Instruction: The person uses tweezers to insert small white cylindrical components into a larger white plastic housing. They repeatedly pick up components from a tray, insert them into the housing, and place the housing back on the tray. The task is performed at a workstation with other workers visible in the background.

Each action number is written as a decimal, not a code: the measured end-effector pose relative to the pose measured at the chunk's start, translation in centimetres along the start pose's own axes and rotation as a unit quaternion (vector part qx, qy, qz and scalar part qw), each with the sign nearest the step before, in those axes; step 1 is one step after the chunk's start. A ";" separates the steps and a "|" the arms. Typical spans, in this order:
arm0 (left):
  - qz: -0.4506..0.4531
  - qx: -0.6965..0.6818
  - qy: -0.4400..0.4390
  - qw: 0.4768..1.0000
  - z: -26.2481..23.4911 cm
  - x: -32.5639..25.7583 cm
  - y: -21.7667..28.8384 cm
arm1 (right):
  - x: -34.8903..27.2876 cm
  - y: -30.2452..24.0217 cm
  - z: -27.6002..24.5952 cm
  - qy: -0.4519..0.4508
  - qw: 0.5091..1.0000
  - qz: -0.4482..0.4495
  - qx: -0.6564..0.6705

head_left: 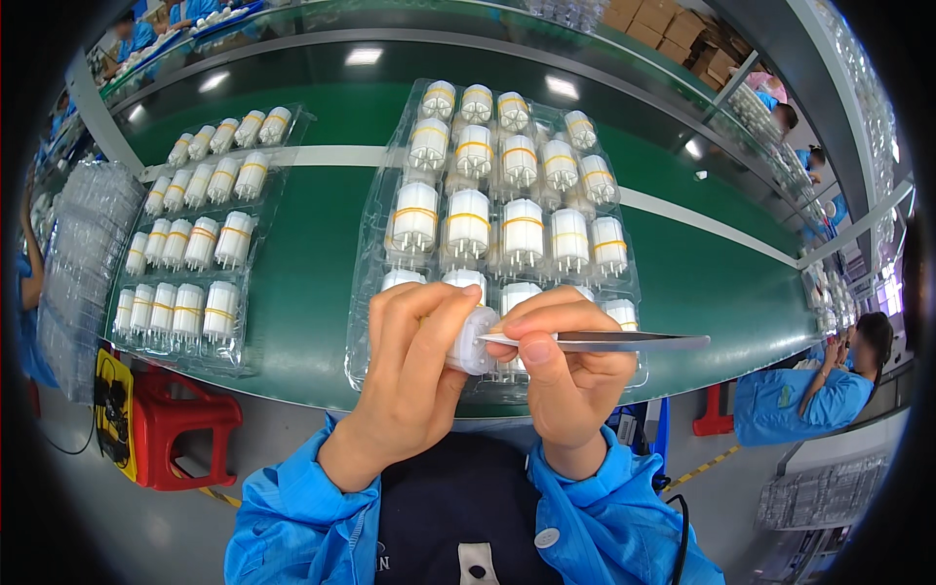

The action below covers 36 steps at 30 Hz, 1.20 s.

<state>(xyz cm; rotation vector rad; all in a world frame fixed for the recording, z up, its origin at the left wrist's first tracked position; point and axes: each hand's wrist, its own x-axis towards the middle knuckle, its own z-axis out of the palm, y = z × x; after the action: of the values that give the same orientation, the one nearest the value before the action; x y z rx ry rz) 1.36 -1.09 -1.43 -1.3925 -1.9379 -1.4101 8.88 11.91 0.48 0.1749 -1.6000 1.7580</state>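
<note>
Holding 1 white rounded piece (470,345) between the fingers and thumb of the left hand (411,356), narrowed around it, tilted with an end face toward the right, above the near part of a clear plastic tray (365,341) on the green surface (312,263). Gripping metal tweezers (634,341) in the right hand (573,363), pinched between thumb and fingers close to the pointed tip, and aiming that tip leftward at the end face. Impossible to tell whether touching the face or stopping just short of it. Apparently partway through work on this 1 piece, judging by the tip held right at it; cannot tell how much of that is finished. Facing, in the same tray, 4 visible rows of white cylinders (468,224), mostly banded in yellow, with 1 gap in the farthest row and the nearest row partly hidden behind the hands. Resting to the left, in 4 more rows on a second tray (185,353), similar banded cylinders (232,239). Impossible to sort finished cylinders from waiting ones by looks alone; apparently busy with just the 1 held piece.
</note>
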 end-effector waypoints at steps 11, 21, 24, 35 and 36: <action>-0.006 -0.023 -0.012 1.000 -0.2 -0.2 -0.3 | 0.5 -0.7 -0.9 -0.048 0.989 -0.067 -0.123; -0.026 -0.066 -0.028 0.997 -0.5 -0.3 -0.1 | 0.6 -0.4 -1.0 -0.047 0.988 -0.073 -0.126; -0.025 -0.062 -0.029 0.997 -0.5 -0.3 -0.1 | 0.7 -0.5 -0.9 -0.048 0.987 -0.067 -0.136; -0.017 -0.049 -0.021 0.998 -0.5 -0.2 -0.2 | 0.5 -0.3 -0.7 -0.025 0.992 -0.047 -0.117; -0.015 -0.050 -0.019 0.998 -0.4 -0.2 -0.2 | 0.5 -0.3 -0.7 -0.018 0.993 -0.044 -0.110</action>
<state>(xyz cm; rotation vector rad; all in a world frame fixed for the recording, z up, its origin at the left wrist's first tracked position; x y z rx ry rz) 1.18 -1.57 -1.51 -1.4496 -1.9437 -1.5252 8.93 12.71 0.83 0.1703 -1.7722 1.5060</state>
